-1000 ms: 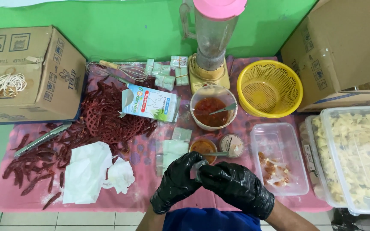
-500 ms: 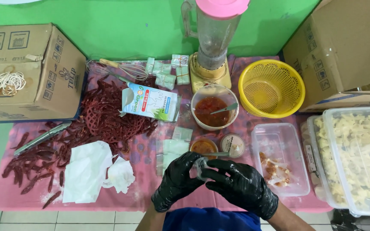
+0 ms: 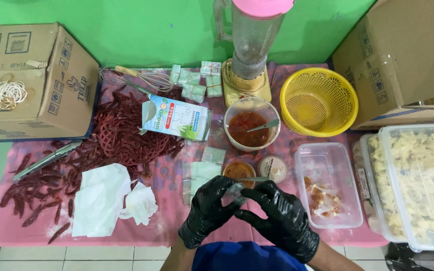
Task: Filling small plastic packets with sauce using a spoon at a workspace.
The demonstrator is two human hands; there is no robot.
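Two gloved hands [image 3: 249,213] round a small clear packet [image 3: 234,193] (green-and-white carton [image 3: 175,118] beyond).

both hands in black gloves meet at the table's near edge: left hand [image 3: 208,211] and right hand [image 3: 282,221] pinch a small clear plastic bag [image 3: 234,193] between them. just beyond sits a small cup of orange sauce [image 3: 239,170] and a round lid [image 3: 272,167]. bowl of red sauce [image 3: 251,130], blender [image 3: 251,50], yellow basket [image 3: 319,102], dried red chilies [image 3: 111,135] on pink cloth [image 3: 167,221].
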